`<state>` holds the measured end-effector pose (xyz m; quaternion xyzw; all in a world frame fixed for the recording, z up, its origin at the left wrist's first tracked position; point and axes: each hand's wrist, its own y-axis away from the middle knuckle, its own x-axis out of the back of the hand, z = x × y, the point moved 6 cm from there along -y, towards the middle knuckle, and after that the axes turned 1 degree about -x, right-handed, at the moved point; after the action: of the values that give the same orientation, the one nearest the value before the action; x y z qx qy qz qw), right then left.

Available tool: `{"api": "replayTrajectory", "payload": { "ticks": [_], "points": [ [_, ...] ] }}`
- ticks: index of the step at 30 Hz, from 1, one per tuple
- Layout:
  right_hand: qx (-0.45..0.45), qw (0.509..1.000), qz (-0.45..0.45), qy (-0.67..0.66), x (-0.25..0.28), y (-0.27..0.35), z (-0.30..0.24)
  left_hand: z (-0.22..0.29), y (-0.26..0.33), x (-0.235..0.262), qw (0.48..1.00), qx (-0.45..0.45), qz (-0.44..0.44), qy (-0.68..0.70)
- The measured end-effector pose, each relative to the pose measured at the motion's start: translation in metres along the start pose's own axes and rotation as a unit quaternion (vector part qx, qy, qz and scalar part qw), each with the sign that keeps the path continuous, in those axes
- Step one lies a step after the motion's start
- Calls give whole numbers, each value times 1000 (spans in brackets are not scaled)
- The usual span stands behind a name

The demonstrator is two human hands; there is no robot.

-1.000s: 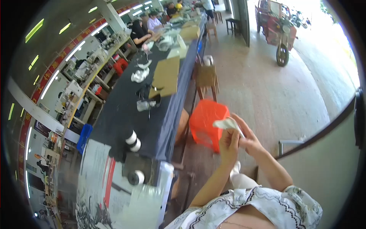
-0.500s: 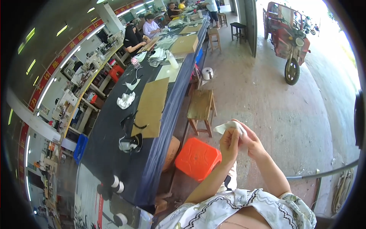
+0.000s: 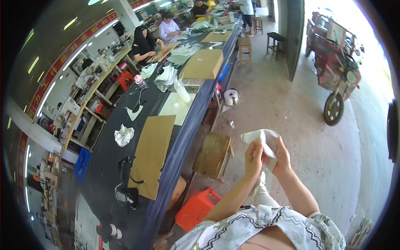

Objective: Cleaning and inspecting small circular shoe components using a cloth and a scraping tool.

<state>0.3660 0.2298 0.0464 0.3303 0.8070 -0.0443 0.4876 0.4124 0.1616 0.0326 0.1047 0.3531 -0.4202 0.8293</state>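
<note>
Out front, left hand (image 3: 253, 158) and right hand (image 3: 283, 159) hold pale fabric (image 3: 270, 140).

To the right of our right hand (image 3: 282, 157) we have open floor (image 3: 321, 171), reaching out to the red three-wheeled vehicle (image 3: 335, 68), well apart from us. Left of our left hand (image 3: 253, 159), the wooden stool (image 3: 210, 154) and, lower, the red plastic stool (image 3: 195, 211) stand between us and the long table (image 3: 104, 166). On it, we could pass left of the crumpled white cloth (image 3: 124, 136); farther up, the upright bottle (image 3: 181, 91) and cardboard box (image 3: 203, 64) obstruct a low sideways sweep.
</note>
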Motion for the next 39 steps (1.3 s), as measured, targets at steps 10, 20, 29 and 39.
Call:
{"api": "replayTrajectory", "payload": {
  "ticks": [10,20,29,39],
  "points": [
    [-79,967,-117,213,-22,-261,-57,-8,-235,49,961,-110,171,-186],
    [-218,974,-53,35,-78,-491,-56,65,-371,166,882,-269,382,-61],
    [-160,983,-41,87,-72,-694,-104,120,-467,244,852,-249,451,-93],
    [-175,980,-39,85,-108,-864,-106,156,-665,273,552,-311,347,-691]
  ]
}}
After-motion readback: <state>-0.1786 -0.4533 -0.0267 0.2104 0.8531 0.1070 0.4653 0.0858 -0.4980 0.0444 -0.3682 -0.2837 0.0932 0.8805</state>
